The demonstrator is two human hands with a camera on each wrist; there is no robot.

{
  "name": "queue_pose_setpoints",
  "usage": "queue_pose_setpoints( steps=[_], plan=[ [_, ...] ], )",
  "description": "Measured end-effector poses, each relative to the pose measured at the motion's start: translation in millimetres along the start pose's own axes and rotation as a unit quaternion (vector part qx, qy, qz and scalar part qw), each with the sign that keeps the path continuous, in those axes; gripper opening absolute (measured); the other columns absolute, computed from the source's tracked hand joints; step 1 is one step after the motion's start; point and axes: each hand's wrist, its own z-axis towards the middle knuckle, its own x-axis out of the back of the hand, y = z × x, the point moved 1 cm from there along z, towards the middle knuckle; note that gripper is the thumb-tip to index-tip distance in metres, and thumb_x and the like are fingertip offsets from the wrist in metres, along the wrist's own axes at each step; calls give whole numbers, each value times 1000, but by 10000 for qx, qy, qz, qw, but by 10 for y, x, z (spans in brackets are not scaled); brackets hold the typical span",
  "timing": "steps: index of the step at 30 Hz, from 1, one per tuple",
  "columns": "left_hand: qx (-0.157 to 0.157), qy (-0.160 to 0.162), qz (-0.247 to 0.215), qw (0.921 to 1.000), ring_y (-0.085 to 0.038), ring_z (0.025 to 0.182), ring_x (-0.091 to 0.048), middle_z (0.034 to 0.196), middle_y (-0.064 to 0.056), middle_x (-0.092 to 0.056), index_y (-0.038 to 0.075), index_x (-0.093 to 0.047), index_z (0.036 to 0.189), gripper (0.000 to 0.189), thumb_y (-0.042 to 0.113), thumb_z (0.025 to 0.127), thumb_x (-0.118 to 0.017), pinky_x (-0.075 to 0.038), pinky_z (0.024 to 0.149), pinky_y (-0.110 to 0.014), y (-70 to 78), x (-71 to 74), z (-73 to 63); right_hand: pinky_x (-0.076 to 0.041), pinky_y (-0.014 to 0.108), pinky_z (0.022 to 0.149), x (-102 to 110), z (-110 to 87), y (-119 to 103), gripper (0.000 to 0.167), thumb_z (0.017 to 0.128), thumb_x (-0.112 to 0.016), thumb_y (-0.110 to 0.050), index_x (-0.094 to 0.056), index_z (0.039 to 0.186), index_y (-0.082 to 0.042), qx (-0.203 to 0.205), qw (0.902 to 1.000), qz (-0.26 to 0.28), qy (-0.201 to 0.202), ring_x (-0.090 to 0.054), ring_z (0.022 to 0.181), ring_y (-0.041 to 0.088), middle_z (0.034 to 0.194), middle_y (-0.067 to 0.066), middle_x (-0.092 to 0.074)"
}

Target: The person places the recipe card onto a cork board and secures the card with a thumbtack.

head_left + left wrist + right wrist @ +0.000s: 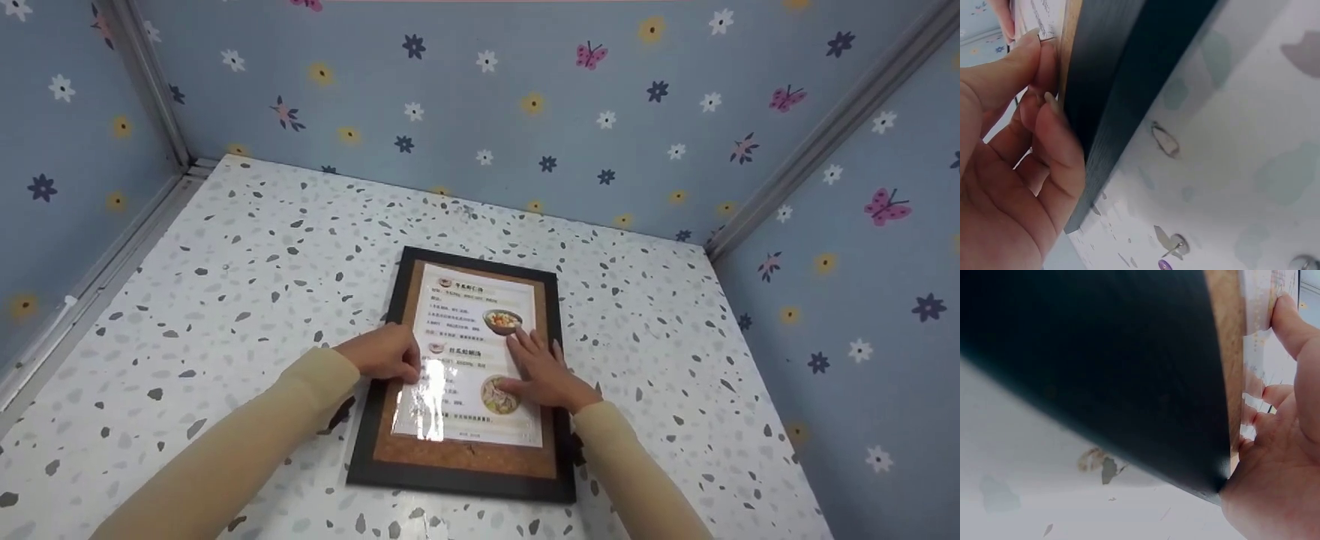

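A laminated sheet (459, 349) with printed text and two food pictures lies on a cork board (465, 457) with a black frame (461, 489). My left hand (384, 352) is at the sheet's left edge, its fingers curled, thumb and forefinger pinching there; the left hand (1022, 146) appears beside the frame's side in the left wrist view. With fingers spread, my right hand (541, 373) presses flat on the sheet's right side, its thumb over the lower food picture. The right wrist view shows this hand (1280, 433) with fingertips against the glossy sheet.
The board lies on a white speckled table (262, 300). Flowered blue panels (487, 90) stand behind and at both sides, with metal posts (832, 127) at the corners. Metal thumbtacks (1179, 244) and a purple one (1164, 265) lie on the table near the frame's left side.
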Motion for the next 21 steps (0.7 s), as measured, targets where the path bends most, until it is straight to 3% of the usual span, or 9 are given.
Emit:
queue_pose_setpoints(
  steps=[6, 13, 21],
  plan=[
    [88, -99, -87, 9999, -12, 53, -57, 63, 2, -63, 10, -74, 75, 8, 9, 80, -80, -47, 51, -27, -7, 23, 26, 8, 51, 115, 32, 7, -21, 89, 91, -59, -59, -17, 159, -21, -70, 9999, 75, -46, 5, 149, 26, 165, 1, -1],
    [149, 209, -133, 9996, -12, 49, -55, 60, 2, -60, 10, -63, 66, 27, 16, 75, -87, -45, 48, -27, -46, 36, 39, 7, 54, 115, 40, -17, -15, 88, 92, -62, -55, -21, 159, -15, 72, 9998, 164, 27, 3, 150, 31, 165, 7, -5],
    [22, 254, -247, 9994, -12, 50, -54, 59, 2, -60, 9, -62, 66, 29, 18, 75, -88, -45, 50, -28, -103, 53, 20, 6, 53, 116, 38, -18, -36, 88, 91, -63, -55, -24, 158, -15, 23, 9999, 148, 84, 3, 150, 31, 165, 5, -7]
  ],
)
